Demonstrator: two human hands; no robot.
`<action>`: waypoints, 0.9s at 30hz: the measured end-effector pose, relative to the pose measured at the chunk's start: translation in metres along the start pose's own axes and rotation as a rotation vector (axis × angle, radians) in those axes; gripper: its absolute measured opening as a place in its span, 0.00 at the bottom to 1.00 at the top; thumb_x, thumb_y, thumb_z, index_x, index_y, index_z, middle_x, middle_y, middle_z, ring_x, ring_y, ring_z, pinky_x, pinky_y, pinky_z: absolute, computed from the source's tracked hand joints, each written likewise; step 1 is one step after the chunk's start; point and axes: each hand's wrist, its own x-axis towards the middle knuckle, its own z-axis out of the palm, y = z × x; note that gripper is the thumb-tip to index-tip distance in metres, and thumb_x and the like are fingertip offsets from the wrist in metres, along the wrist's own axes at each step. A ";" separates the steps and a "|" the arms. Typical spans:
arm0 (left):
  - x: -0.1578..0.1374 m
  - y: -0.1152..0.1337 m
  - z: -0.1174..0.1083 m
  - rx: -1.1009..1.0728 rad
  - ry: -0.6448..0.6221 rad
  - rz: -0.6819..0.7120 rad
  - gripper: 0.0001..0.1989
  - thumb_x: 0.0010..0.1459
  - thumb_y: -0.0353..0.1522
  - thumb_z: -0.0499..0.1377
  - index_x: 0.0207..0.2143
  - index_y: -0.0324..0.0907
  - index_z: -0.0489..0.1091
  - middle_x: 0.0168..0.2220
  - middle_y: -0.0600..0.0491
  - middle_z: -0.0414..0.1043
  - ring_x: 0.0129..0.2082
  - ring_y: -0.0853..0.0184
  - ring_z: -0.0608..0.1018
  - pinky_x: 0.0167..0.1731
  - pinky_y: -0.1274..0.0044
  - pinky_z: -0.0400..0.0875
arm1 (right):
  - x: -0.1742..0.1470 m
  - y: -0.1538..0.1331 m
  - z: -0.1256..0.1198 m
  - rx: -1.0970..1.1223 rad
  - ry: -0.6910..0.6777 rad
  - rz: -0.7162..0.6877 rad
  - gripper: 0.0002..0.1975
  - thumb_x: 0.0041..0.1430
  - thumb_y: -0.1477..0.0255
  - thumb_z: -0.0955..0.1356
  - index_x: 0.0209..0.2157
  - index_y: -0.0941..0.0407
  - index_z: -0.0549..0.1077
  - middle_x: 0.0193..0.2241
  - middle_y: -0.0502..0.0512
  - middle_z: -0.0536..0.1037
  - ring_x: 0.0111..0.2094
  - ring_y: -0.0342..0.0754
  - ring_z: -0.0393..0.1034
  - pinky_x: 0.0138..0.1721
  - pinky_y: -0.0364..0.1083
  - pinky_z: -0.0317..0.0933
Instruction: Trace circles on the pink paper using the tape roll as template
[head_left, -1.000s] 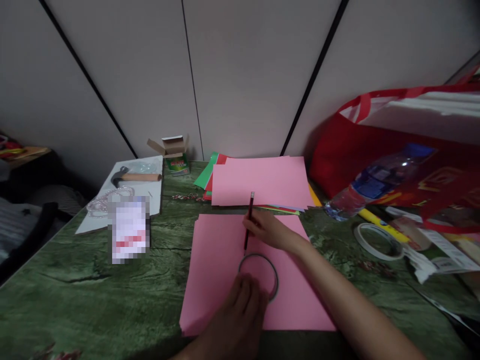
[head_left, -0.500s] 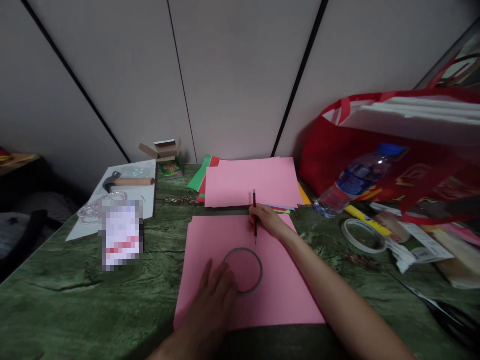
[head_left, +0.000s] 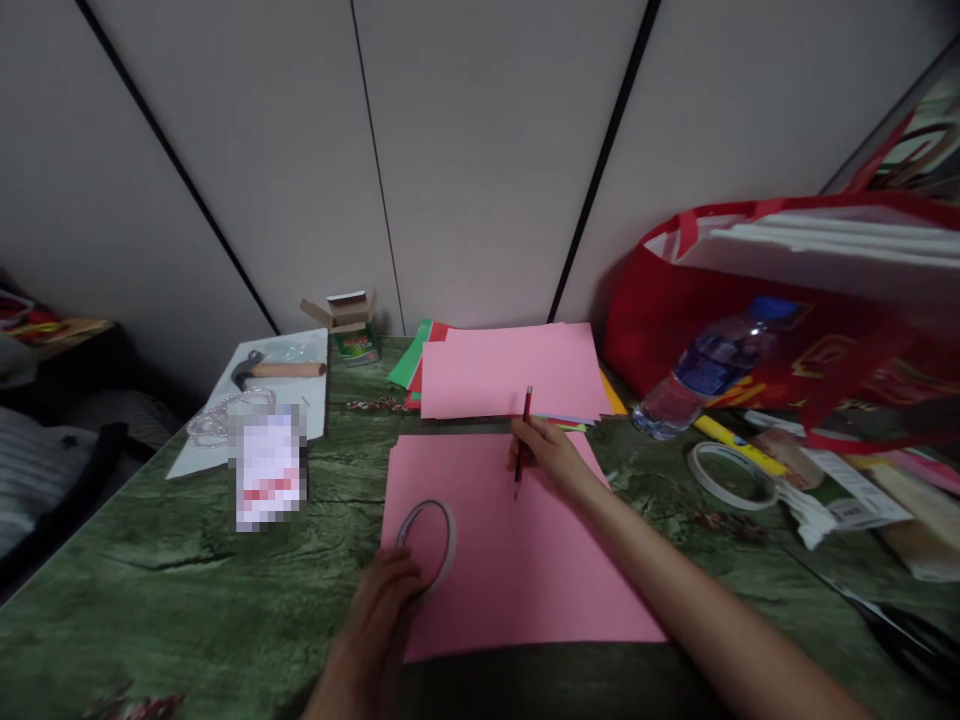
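A: Where are the hands working?

B: At a green tabletop [head_left: 187, 600]. The left hand [head_left: 386, 595] has its fingers clamped on a thin ring [head_left: 451, 545], at left over a stack of pink sheets [head_left: 510, 560]. The right hand [head_left: 546, 452] is clamped around a dark pencil [head_left: 526, 408], over the far right part of the same stack.

A: Why does the ring look so narrow?

B: It is tilted, gripped at its near left rim only, which likely explains the lean. Whether its lower edge touches the paper cannot be told.

A: And the pencil?

B: Point down, pinched low on the shaft in a writing grip, probably for control of the tip. Tip touching or just above the sheet? The view does not settle it.

A: Why is the paper there?

B: It lies in the near middle, within easy reach of both hands. A second pink-topped pile [head_left: 510, 370] sits just beyond, seemingly to leave room.

A: What lines the sides?

B: At right, a water bottle [head_left: 716, 365] before a red bag [head_left: 637, 310], a tape roll [head_left: 721, 492] and scissors [head_left: 874, 608]. At left, a hammer [head_left: 289, 370] rests on a white board [head_left: 316, 410], well apart from the paper, presumably out of the arms' way.
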 end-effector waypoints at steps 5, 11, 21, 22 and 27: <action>-0.012 -0.012 0.014 0.117 -0.002 0.216 0.16 0.59 0.22 0.49 0.47 0.43 0.66 0.42 0.50 0.72 0.53 0.61 0.69 0.53 0.63 0.66 | -0.031 0.014 -0.001 0.025 0.064 0.010 0.22 0.47 0.50 0.68 0.21 0.54 0.61 0.15 0.45 0.66 0.17 0.42 0.64 0.20 0.44 0.61; -0.020 -0.010 0.010 0.164 -0.099 0.148 0.19 0.58 0.20 0.49 0.48 0.44 0.67 0.44 0.50 0.70 0.57 0.62 0.65 0.53 0.64 0.66 | -0.037 0.031 -0.003 0.049 0.160 -0.032 0.23 0.45 0.48 0.68 0.21 0.53 0.60 0.13 0.45 0.66 0.15 0.44 0.63 0.17 0.44 0.59; -0.020 -0.018 0.007 0.078 -0.057 0.097 0.17 0.59 0.22 0.48 0.48 0.44 0.66 0.44 0.50 0.70 0.52 0.63 0.69 0.44 0.72 0.73 | -0.040 0.030 -0.006 0.064 0.124 -0.065 0.21 0.47 0.51 0.69 0.22 0.54 0.63 0.15 0.46 0.68 0.17 0.44 0.66 0.20 0.44 0.62; -0.020 -0.018 0.007 0.077 -0.059 0.095 0.17 0.59 0.22 0.48 0.48 0.45 0.66 0.44 0.50 0.70 0.52 0.64 0.69 0.44 0.72 0.73 | -0.039 0.031 -0.007 0.064 0.128 -0.063 0.21 0.47 0.51 0.69 0.22 0.55 0.63 0.15 0.46 0.68 0.17 0.44 0.66 0.20 0.44 0.62; -0.018 -0.014 0.006 0.115 -0.025 0.174 0.16 0.60 0.22 0.48 0.48 0.41 0.66 0.45 0.48 0.70 0.55 0.62 0.66 0.46 0.71 0.72 | -0.040 0.030 -0.007 0.059 0.137 -0.047 0.22 0.46 0.51 0.70 0.22 0.55 0.63 0.14 0.45 0.66 0.17 0.44 0.66 0.20 0.44 0.62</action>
